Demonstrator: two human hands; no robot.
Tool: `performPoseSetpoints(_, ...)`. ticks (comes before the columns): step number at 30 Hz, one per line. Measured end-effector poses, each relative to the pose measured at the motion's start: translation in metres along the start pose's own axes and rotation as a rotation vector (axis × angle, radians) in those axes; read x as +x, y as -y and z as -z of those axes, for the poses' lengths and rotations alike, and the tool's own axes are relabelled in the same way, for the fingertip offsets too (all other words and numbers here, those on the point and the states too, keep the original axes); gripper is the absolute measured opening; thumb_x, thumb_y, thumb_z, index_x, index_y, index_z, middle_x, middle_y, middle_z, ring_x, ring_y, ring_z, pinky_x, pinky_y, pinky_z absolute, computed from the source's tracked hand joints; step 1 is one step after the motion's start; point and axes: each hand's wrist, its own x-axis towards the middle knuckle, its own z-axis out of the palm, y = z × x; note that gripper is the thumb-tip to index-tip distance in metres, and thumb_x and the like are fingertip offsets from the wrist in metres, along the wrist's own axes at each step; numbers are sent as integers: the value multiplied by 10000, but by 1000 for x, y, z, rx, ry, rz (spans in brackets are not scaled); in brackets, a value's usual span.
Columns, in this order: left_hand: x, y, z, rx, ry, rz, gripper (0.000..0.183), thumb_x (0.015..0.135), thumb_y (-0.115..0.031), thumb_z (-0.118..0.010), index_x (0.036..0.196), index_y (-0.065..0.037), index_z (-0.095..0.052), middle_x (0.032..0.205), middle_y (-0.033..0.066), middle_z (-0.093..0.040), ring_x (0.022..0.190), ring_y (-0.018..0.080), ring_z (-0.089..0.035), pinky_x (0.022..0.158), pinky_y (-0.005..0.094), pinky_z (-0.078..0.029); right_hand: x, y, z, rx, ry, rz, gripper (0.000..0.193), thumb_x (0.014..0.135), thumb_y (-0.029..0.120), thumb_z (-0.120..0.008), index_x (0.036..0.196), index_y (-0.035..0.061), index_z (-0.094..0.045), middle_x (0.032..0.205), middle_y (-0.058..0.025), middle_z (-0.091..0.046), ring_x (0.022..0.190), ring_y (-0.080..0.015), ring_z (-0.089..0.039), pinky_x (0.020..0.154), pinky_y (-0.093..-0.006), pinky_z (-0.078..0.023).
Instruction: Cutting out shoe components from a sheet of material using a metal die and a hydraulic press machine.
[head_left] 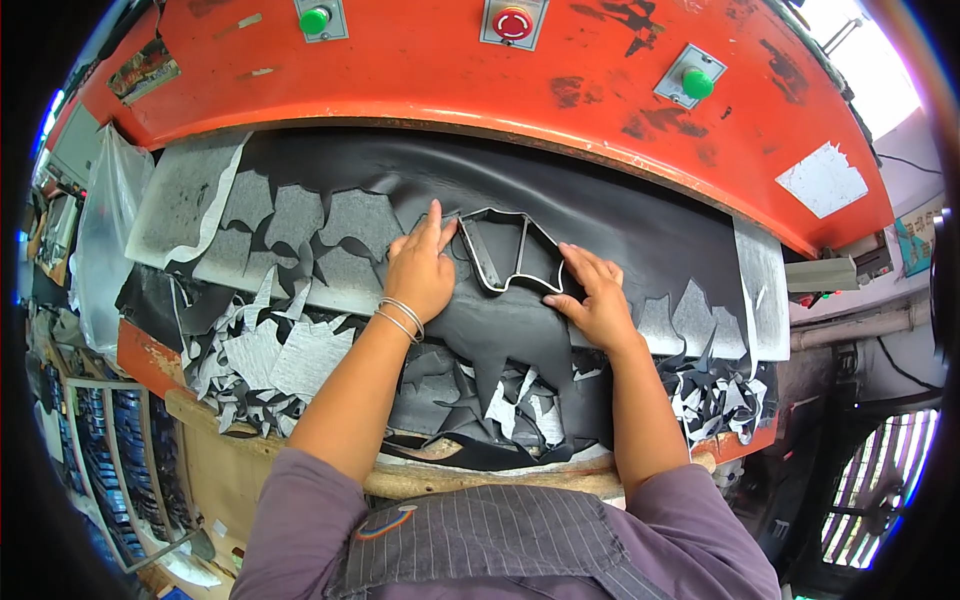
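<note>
A metal cutting die (pixel 523 245), a many-sided frame with one crossbar, lies on a black leather-like sheet (pixel 600 215). My right hand (pixel 597 297) grips the die's right end, thumb at its lower corner and fingers along its side. Beside the die's upper left corner rests my left hand (pixel 420 268), with its fingers stretched out and one fingertip at or close to the frame. Its palm side is hidden. Left of that hand, cut-out gaps in the sheet show the grey-white surface (pixel 297 218) underneath. A torn flap of the sheet (pixel 500 335) hangs toward me.
An orange machine beam (pixel 420 75) spans the far side, carrying a red stop button (pixel 513 24) and green buttons (pixel 697 84). Black and white scraps (pixel 270 360) pile up at the near left, more scraps (pixel 722 405) at the near right. A clear plastic bag (pixel 105 240) hangs at left.
</note>
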Motion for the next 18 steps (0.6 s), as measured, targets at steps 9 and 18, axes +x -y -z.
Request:
performPoseSetpoints(9, 9, 3, 1, 23, 5, -34, 668, 777, -32, -476, 1405, 91, -281, 1286, 120, -591, 1273, 252, -463, 1021, 401, -320, 8, -4, -6, 2, 12, -41, 694, 737, 327, -775, 1348, 133, -509, 1328, -172, -515, 1223, -335, -456, 1058, -436, -278)
performPoseSetpoints(18, 0, 23, 59, -443, -94, 261, 464, 842, -125, -591, 1301, -80, -541, 1201, 129, -640, 713, 145, -592, 712, 279, -486, -19, 20, 13, 115, -453, -54, 775, 791, 332, -723, 1407, 6, -383, 1403, -197, -443, 1303, -351, -400, 1098, -429, -253)
